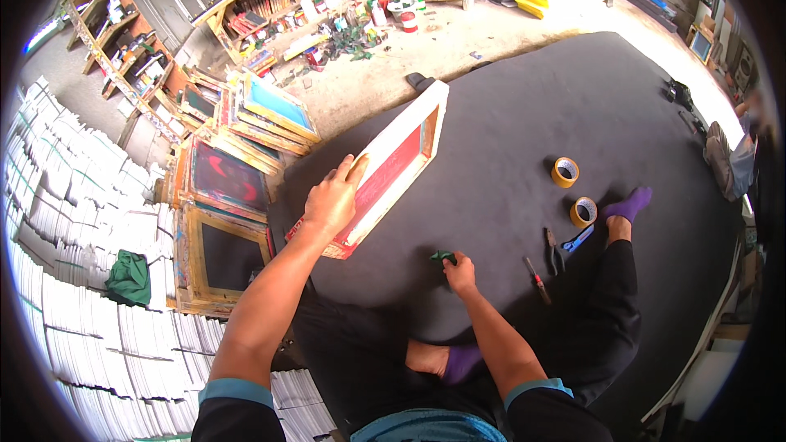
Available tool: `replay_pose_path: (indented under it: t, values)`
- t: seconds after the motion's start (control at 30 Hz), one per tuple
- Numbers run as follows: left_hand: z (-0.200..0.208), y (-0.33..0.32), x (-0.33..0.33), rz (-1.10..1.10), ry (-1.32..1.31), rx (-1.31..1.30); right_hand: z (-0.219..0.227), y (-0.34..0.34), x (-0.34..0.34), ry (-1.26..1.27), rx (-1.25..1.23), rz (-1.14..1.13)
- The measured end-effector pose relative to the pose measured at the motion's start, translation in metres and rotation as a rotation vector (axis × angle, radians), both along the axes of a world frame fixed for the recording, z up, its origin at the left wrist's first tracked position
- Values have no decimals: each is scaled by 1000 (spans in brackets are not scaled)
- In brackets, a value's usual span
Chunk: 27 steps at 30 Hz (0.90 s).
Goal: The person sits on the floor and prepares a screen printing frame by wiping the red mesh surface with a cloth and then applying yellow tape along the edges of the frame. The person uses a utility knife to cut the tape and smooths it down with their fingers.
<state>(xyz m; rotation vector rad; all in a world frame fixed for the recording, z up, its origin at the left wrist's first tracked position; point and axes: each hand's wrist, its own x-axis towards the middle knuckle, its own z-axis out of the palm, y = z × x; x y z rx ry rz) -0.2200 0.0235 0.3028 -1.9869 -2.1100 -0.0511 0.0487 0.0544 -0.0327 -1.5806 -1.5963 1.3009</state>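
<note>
My left hand (332, 203) is closed around one long side of a wooden screen-printing frame (391, 170). The frame is tilted up on edge, and red-tinted mesh shows inside it. Its lower corner has red stains and sits close to the dark mat (508, 131). My right hand (460, 272) pinches a small dark green cloth (442, 256) just above the mat, apart from the frame. Right of that hand lie a red-handled screwdriver (537, 280), dark pliers (554, 251) and a blue-handled cutter (578, 239). Two rolls of yellow tape (565, 172) rest farther off.
Stacked printing frames (225, 188) lean at the left, beside tall bundles of white paper (90, 311) with a green cloth (128, 277) on top. Cluttered wooden shelves (131, 49) stand behind. My foot in a purple sock (629, 205) is on the mat near the tape.
</note>
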Motion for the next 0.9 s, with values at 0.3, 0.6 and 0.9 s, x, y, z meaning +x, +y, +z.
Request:
replay_pose_path:
  t: [0.3, 0.6, 0.9]
  values:
    - [-2, 1, 37, -31, 25, -46, 1, -7, 19, 0, 34, -22]
    - [0, -33, 34, -66, 19, 25, 42, -16, -16, 654, -624, -183]
    - [31, -85, 44, -303, -85, 371, 58, 32, -43, 985, -520, -331]
